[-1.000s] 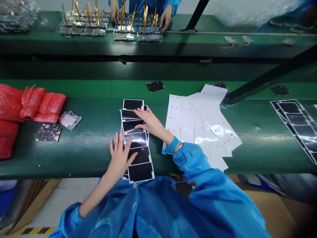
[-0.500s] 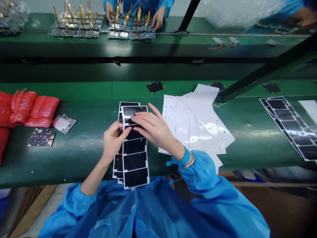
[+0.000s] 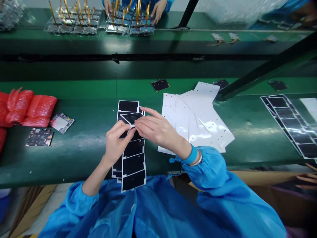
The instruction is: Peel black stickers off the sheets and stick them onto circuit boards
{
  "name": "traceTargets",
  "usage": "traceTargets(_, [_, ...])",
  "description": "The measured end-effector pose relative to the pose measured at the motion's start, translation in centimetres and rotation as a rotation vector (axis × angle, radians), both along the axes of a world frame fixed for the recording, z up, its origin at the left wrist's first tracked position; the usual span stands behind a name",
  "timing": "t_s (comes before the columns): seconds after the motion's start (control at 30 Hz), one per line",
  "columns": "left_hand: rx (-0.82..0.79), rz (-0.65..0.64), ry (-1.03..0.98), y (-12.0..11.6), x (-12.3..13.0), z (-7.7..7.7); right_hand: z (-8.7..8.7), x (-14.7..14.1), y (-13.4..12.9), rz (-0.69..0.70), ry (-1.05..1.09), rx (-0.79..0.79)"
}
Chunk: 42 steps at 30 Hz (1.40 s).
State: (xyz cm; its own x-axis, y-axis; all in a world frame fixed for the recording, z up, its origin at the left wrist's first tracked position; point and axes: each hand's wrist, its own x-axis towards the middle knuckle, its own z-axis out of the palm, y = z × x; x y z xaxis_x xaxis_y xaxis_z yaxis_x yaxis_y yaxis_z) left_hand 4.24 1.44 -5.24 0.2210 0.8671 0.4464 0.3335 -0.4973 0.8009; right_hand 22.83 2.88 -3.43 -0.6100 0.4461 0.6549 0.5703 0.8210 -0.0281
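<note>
My left hand (image 3: pixel 117 140) pinches a long sheet of black adhesive stickers (image 3: pixel 133 163) with white borders near its upper part. There the sheet is bent over, and a white edge shows between the fingertips. My right hand (image 3: pixel 158 130) is closed at the same fold, thumb and fingertips on the sheet, index finger stretched out above it. Whether a sticker is lifting from the backing is hidden by the fingers. Beneath lie more black sticker sheets (image 3: pixel 128 105) on the green table. To the right of my right hand spread white sheets (image 3: pixel 185 124) with small holes.
Red bubble-wrap bundles (image 3: pixel 39 110) and two circuit boards (image 3: pixel 39 137) lie left. More sticker sheets (image 3: pixel 284 119) lie right. A green post (image 3: pixel 260 69) slants across the right side. Dark boards (image 3: pixel 160 85) rest on the bright green strip. Opposite, a co-worker's hands (image 3: pixel 159 10) touch trays of parts (image 3: pixel 142 30).
The top end of the sticker sheet has gone from nearly flat to folded over. My right fingers have closed in beside my left fingertips at the fold.
</note>
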Motion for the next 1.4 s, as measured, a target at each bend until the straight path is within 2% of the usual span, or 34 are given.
traceTargets(0.1, [-0.029, -0.022, 0.014, 0.1, 0.0, 0.1, -0.4, -0.2, 0.1, -0.015, 0.048, -0.007])
traceTargets(0.2, [-0.145, -0.019, -0.034, 0.5, -0.8, -1.0, -0.4, 0.4, 0.3, -0.094, 0.236, -0.122])
traceTargets(0.27, [-0.227, 0.061, -0.038, 0.9, -1.7, -2.5, -0.2, 1.3, 0.4, -0.218, 0.473, -0.270])
traceTargets(0.37, [-0.214, 0.289, 0.169, 1.2, -2.5, -4.9, -0.4, 1.8, 0.0, -0.400, 0.847, -0.458])
traceTargets(0.43, [-0.167, 0.350, 0.320, 0.8, -2.4, -5.7, -0.8, 1.1, -0.5, -0.399, 0.930, -0.522])
traceTargets(0.47, [-0.156, 0.316, 0.347, 0.4, -2.2, -5.8, -1.1, 0.4, -0.9, -0.344, 0.907, -0.551])
traceTargets(0.53, [-0.166, 0.164, 0.294, -0.6, -1.6, -5.5, -1.6, -1.0, -1.8, -0.162, 0.806, -0.618])
traceTargets(0.6, [-0.239, 0.003, 0.128, -1.7, -1.2, -4.9, -1.7, -1.8, -2.6, -0.003, 0.773, -0.674])
traceTargets(0.63, [-0.298, -0.054, 0.040, -2.2, -1.2, -4.6, -1.7, -1.9, -2.9, 0.011, 0.816, -0.696])
traceTargets(0.73, [-0.421, -0.133, -0.081, -3.3, -1.5, -3.7, -1.6, -1.3, -3.0, -0.121, 1.042, -0.811])
traceTargets(0.8, [-0.384, -0.152, -0.056, -3.5, -1.9, -3.1, -1.8, -0.7, -2.7, -0.161, 1.084, -0.976])
traceTargets(0.87, [-0.281, -0.187, 0.057, -3.3, -2.5, -2.3, -2.3, -0.5, -2.4, -0.149, 1.014, -1.122])
traceTargets(0.9, [-0.230, -0.208, 0.151, -2.9, -3.1, -2.0, -2.6, -0.6, -2.4, -0.160, 0.961, -1.140])
traceTargets(0.97, [-0.165, -0.205, 0.393, -1.5, -5.2, -1.7, -3.0, -0.7, -2.6, -0.230, 0.840, -1.027])
traceTargets(1.0, [-0.157, -0.143, 0.513, -0.5, -6.7, -1.7, -3.1, -0.7, -2.7, -0.278, 0.770, -0.917])
traceTargets(1.03, [-0.161, -0.021, 0.616, 0.6, -8.5, -2.0, -3.1, -0.6, -3.0, -0.327, 0.701, -0.792])
traceTargets(1.07, [-0.176, 0.153, 0.689, 1.8, -10.5, -2.4, -3.1, -0.4, -3.2, -0.372, 0.642, -0.675])
traceTargets(1.13, [-0.224, 0.621, 0.743, 3.7, -14.3, -3.6, -2.9, 0.1, -3.6, -0.433, 0.572, -0.526])
traceTargets(1.17, [-0.268, 0.746, 0.753, 4.4, -15.7, -4.4, -2.9, 0.3, -3.8, -0.447, 0.561, -0.495])
traceTargets(1.2, [-0.284, 0.785, 0.756, 4.7, -16.6, -5.1, -2.8, 0.5, -3.9, -0.452, 0.564, -0.482])
traceTargets(1.23, [-0.277, 0.750, 0.757, 4.7, -17.0, -5.9, -2.8, 0.6, -4.0, -0.453, 0.574, -0.480])
traceTargets(1.27, [-0.246, 0.651, 0.751, 4.3, -16.8, -6.5, -2.8, 0.7, -4.1, -0.458, 0.591, -0.489])
traceTargets(1.33, [-0.134, 0.400, 0.721, 2.7, -15.3, -7.5, -2.7, 0.7, -4.1, -0.484, 0.643, -0.554])
traceTargets(1.4, [-0.034, 0.160, 0.689, 0.8, -13.4, -7.9, -2.6, 0.6, -4.2, -0.515, 0.732, -0.690])
